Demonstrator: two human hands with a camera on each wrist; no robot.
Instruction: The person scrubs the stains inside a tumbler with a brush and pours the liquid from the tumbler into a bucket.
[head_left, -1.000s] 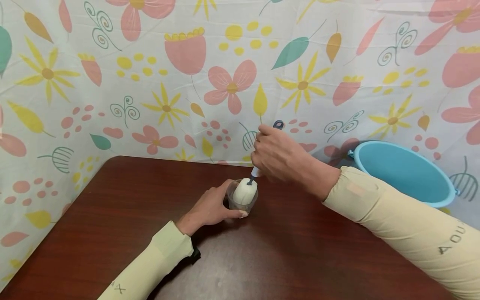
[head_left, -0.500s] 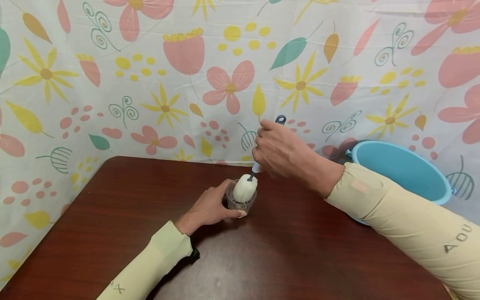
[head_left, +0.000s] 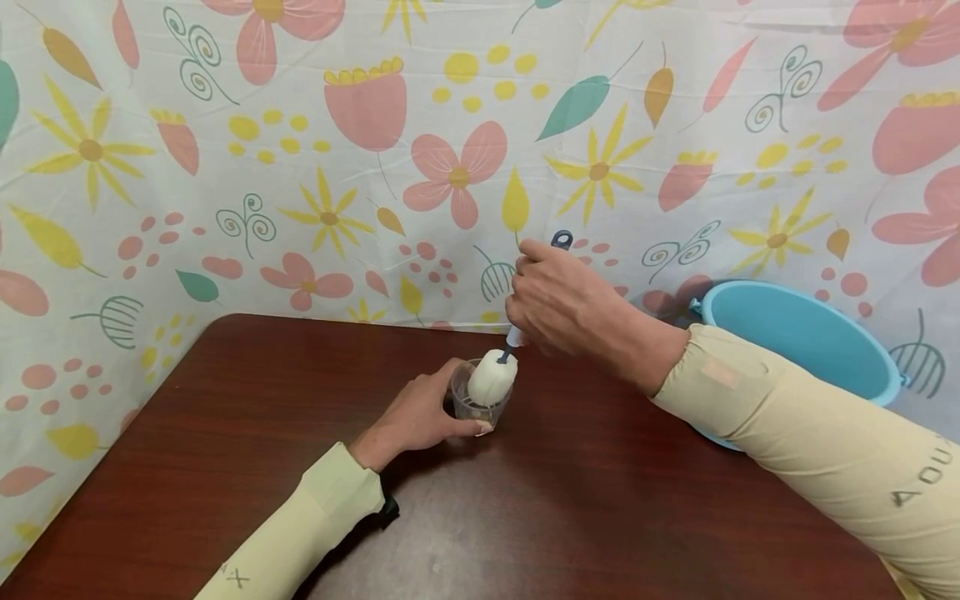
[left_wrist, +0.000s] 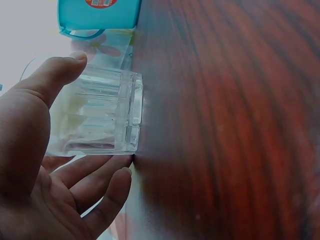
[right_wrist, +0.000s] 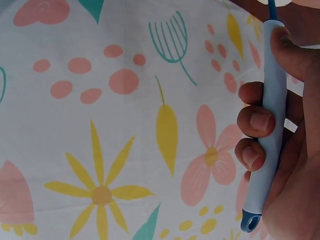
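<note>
Sponge brush (head_left: 492, 380) in clear cup (head_left: 468, 411)

I've got 1 L hand (head_left: 420, 413) & 1 R hand (head_left: 567, 310), i.e. 2 total, plus 2 beige sleeves (head_left: 795, 433). Also 1 clear cup (left_wrist: 102, 107), 1 white-headed brush (head_left: 492, 381) w/ 1 handle (right_wrist: 274, 75), 1 blue bucket (head_left: 787, 333) w/ 1 red label (left_wrist: 101, 3), 1 sm. black item (head_left: 388, 512), 1 table (head_left: 225, 433), 1 floral cloth (head_left: 450, 108).

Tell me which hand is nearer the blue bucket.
Right. The right hand, gripping the brush handle, is to the left of the blue bucket; the left hand, holding the clear cup, is farther left of it.
</note>
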